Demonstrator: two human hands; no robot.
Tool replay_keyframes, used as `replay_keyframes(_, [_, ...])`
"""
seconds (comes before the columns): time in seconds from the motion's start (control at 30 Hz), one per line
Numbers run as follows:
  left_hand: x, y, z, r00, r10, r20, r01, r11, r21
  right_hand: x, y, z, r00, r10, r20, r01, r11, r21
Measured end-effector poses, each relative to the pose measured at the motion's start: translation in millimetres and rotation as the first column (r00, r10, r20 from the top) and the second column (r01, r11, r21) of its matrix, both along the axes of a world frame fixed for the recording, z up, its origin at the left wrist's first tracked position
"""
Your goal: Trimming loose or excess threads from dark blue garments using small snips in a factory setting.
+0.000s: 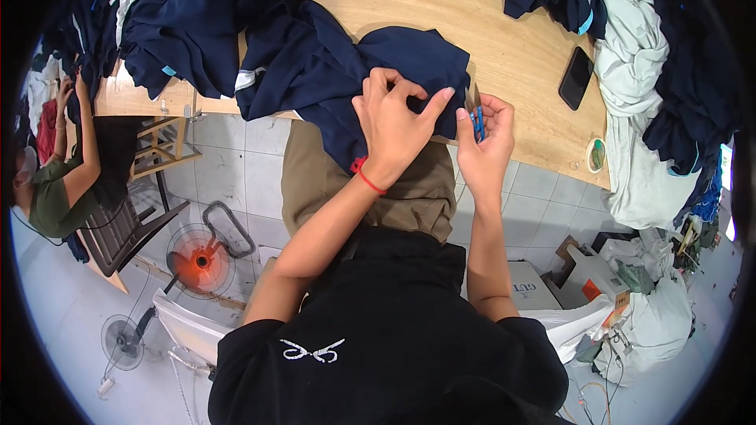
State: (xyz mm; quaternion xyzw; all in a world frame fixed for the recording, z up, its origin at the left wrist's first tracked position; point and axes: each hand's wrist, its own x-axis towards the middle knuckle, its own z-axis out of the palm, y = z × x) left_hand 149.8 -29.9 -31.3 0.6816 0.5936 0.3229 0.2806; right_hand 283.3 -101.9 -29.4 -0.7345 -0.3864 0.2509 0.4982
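A navy blue garment [311,59] lies bunched on the near edge of the wooden table and hangs down over my lap. My left hand [398,118], with a red string round its wrist, is on the cloth, its bent fingers gripping it. The thumb points right, toward the garment's right edge. Just beside that edge, my right hand [488,142] holds small thread snips [479,120] with blue handles. Their blades point away from me, close to the cloth. The exact spot where fingers and fabric meet is partly hidden.
More navy garments [197,16] are heaped on the left of the wooden table [520,55]. A black phone [576,77] and pale green cloth [630,47] lie on the right. At far left another person [67,181] handles cloth. An orange-centred fan [201,261] stands below.
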Motion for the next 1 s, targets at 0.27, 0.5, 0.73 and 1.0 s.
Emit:
replay_keyframes(0.27, [-15.9,2.3,-16.0,0.973,-0.064,0.221,0.064,0.998,0.006,-5.1,-8.6,18.1,0.997,0.015,0.075,-0.009,0.997,-0.074])
replay_keyframes(0.5, [-35.5,3.7,-1.4,0.94,-0.126,0.316,0.148,0.988,-0.046,-13.1,10.0,25.4,0.899,0.185,0.397,-0.182,0.982,-0.046])
replay_keyframes(0.73, [-39.7,2.5,6.7,0.944,-0.158,0.291,0.164,0.986,0.005,-14.9,21.8,26.1,0.868,0.245,0.432,-0.254,0.966,-0.039])
replay_keyframes(1.0, [-37.0,9.3,10.7,0.949,-0.217,0.23,0.2,0.975,0.092,-16.4,25.2,25.2,0.896,0.198,0.397,-0.196,0.979,-0.046])
